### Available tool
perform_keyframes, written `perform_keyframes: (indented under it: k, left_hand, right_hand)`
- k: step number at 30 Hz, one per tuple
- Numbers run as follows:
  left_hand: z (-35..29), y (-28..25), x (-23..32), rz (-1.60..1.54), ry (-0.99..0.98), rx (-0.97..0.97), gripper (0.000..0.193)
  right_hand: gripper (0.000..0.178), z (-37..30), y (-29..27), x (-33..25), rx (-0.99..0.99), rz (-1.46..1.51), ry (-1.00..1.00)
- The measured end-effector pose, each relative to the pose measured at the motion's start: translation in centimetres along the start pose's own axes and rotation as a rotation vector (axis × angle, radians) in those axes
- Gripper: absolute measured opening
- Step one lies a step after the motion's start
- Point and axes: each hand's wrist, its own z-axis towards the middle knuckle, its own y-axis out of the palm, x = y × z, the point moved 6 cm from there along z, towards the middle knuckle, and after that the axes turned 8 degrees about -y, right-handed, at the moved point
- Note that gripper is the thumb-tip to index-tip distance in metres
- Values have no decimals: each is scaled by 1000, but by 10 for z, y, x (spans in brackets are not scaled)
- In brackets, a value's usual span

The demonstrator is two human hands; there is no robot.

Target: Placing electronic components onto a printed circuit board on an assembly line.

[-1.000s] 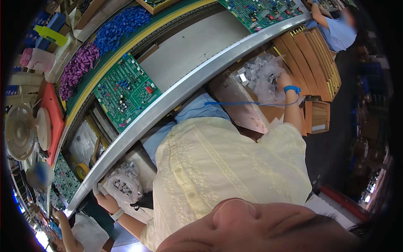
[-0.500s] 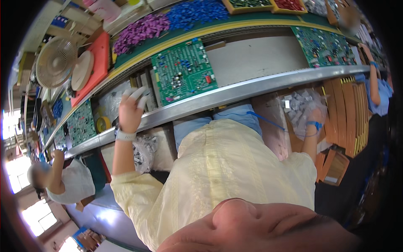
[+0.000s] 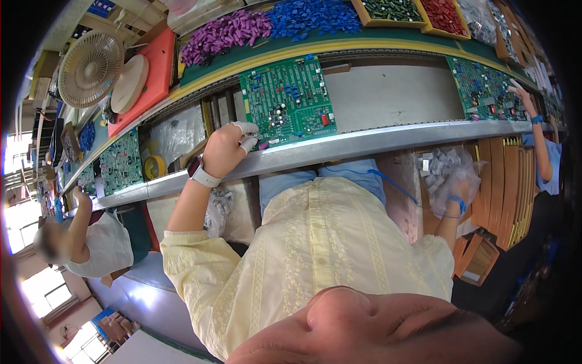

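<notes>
My left grip [image 3: 227,148]: curled at near-left corner of circuit board [image 3: 291,100], can't tell if pinching | my right grip [image 3: 463,188]: at bag [image 3: 465,165] of grey parts [image 3: 435,167], state unclear

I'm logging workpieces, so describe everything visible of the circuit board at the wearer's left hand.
The green circuit board looks rigid and roughly rectangular. It lies component side up behind the silver rail, crowded with small parts: central blue pieces, a red block toward the right and a purple part at the near left corner, where covered fingertips of the left hand appear to touch it.
</notes>
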Motion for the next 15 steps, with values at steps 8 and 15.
perform_keyframes:
  k: [8, 15]
  left_hand:
    - [4, 9, -8, 16, 29, 12, 19]
    - [2, 9, -3, 115, 186, 64, 20]
  right_hand:
    - [34, 7, -85, -9, -161, 155, 241]
    - [20, -23, -179, -306, -222, 864, -196]
